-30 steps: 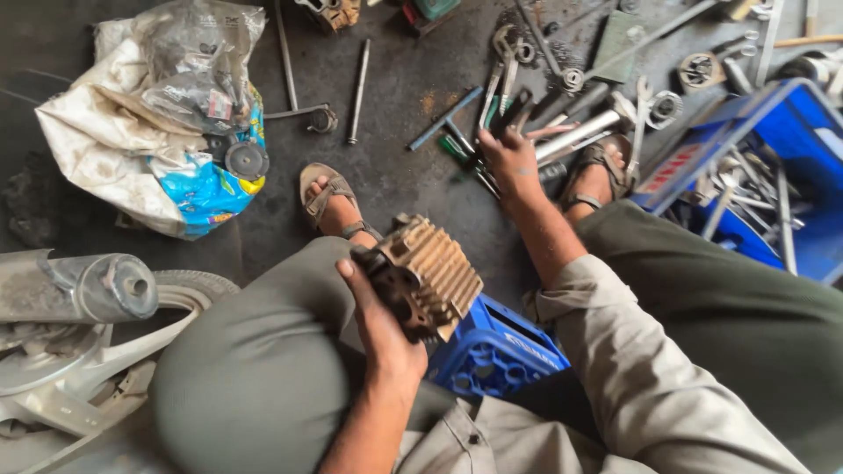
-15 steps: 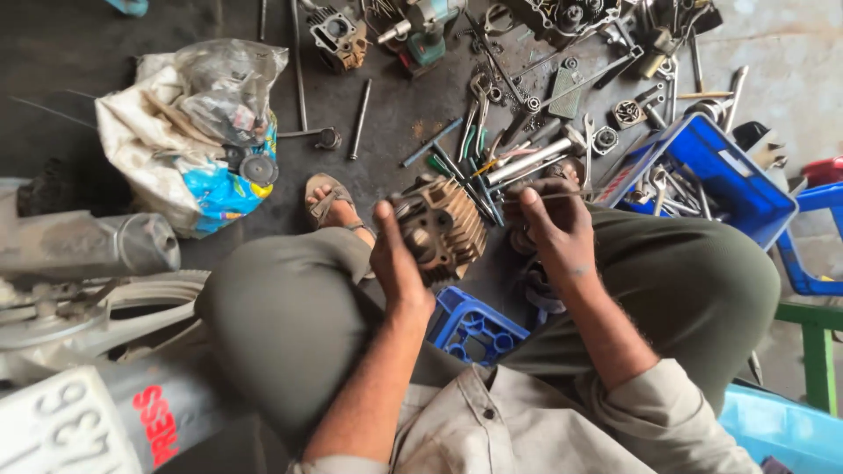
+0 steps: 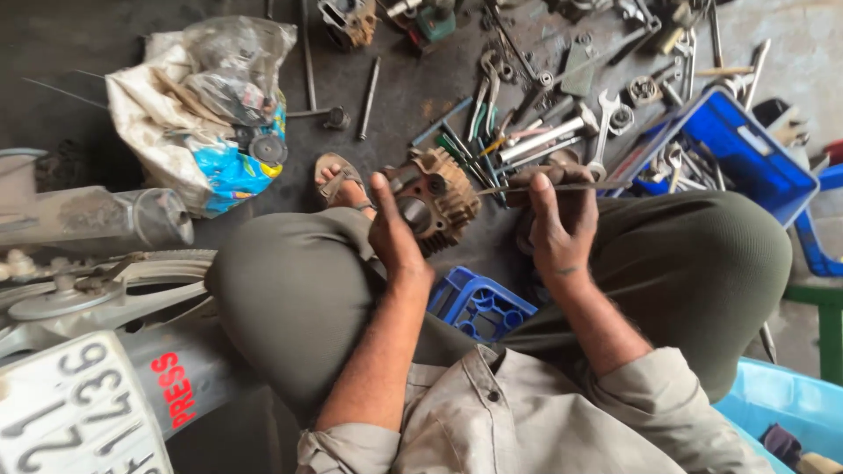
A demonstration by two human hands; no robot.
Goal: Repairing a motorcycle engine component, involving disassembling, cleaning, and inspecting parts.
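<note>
Many tools [image 3: 536, 132] litter dark workshop floor [image 3: 70, 53]; left hand [image 3: 395, 237] grips finned cylinder [image 3: 435, 197], right hand [image 3: 558, 224] pinches thin rod [image 3: 562, 187]

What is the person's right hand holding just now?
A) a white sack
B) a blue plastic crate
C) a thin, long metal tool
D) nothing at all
C: the right hand grips a thin metal tool that pokes out sideways, while the left hand steadies the finned engine cylinder.
</note>
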